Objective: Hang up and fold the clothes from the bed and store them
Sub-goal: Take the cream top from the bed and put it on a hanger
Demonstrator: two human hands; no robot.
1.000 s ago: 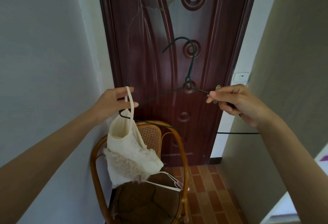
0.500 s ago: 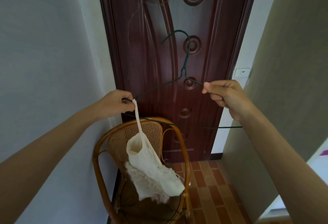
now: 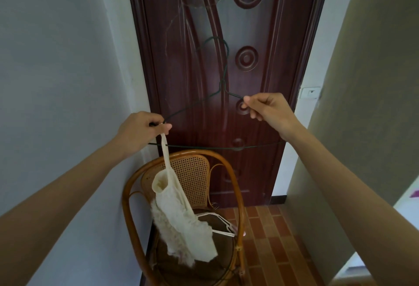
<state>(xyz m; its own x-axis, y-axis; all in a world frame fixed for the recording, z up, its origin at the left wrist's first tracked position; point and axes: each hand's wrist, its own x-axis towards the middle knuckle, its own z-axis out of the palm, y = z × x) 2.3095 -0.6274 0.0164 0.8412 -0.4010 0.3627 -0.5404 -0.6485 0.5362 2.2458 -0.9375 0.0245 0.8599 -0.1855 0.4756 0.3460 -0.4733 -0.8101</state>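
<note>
Left hand (image 3: pixel 145 127) pinches the cream top's (image 3: pixel 181 217) strap against the wire hanger's (image 3: pixel 223 86) left end; right hand (image 3: pixel 267 110) pinches its right shoulder — both arms outstretched, top dangling over the rattan chair (image 3: pixel 235 186) before the door (image 3: pixel 260 25)

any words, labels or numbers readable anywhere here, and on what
None: no readable text in this view.
Wall switch plate right of the door: one small dark mark, too small to read.
Cream top hanging by a strap from the wire hanger: no visible tag or print.
</note>
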